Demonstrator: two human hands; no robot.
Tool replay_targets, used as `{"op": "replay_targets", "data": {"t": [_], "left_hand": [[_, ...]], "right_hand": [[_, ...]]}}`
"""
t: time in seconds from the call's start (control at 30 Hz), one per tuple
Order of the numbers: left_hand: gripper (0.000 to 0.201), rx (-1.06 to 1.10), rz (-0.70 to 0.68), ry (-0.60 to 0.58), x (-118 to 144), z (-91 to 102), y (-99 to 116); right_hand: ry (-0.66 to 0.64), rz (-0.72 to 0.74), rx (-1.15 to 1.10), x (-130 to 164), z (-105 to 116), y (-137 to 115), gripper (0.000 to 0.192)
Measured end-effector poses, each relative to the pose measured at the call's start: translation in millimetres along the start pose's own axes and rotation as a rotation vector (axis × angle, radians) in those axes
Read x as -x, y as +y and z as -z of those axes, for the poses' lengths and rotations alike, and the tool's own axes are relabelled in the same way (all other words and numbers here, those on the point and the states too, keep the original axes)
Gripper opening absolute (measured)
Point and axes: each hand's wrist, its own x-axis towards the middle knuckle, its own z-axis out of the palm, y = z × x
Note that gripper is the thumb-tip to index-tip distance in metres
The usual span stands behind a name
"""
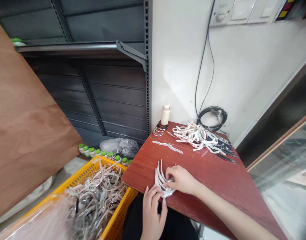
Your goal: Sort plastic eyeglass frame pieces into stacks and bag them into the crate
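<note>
A small bundle of curved silvery strips (159,180) lies near the table's front left edge, the strips nested side by side. My right hand (179,179) reaches over the bundle from the right, with its fingers curled and pressed together on the strips' right end. Those fingers partly hide what they pinch. From below, my left hand (153,211) rests its fingertips against the bundle's lower edge, its fingers stretched out and slightly apart. On the red-brown tabletop (205,180) beyond the hands is a flattened whitish strip (167,146).
A tangled pile of white and black strips (197,136) lies at the table's back. A cream bottle (165,115) stands in the back corner beside several curved rings (158,131). A yellow crate (65,183) of tangled strips sits left, below green-capped bottles (98,152) and dark shelving (113,83).
</note>
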Motion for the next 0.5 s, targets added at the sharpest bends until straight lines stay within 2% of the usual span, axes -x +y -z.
{"op": "replay_targets", "data": {"t": [0.13,0.23,0.5], "left_hand": [[0.031,0.007,0.009,-0.001,2,-0.7,0],[0.032,0.011,0.024,0.015,4,-2.5,-1],[0.035,0.029,0.066,0.043,4,-5.4,0]], "right_hand": [[-0.067,-0.103,-0.186,0,-3,-5,0.015],[-0.082,-0.12,-0.226,-1,0,-4,0.015],[0.003,-0.118,0.133,-2,7,-13,0.012]]}}
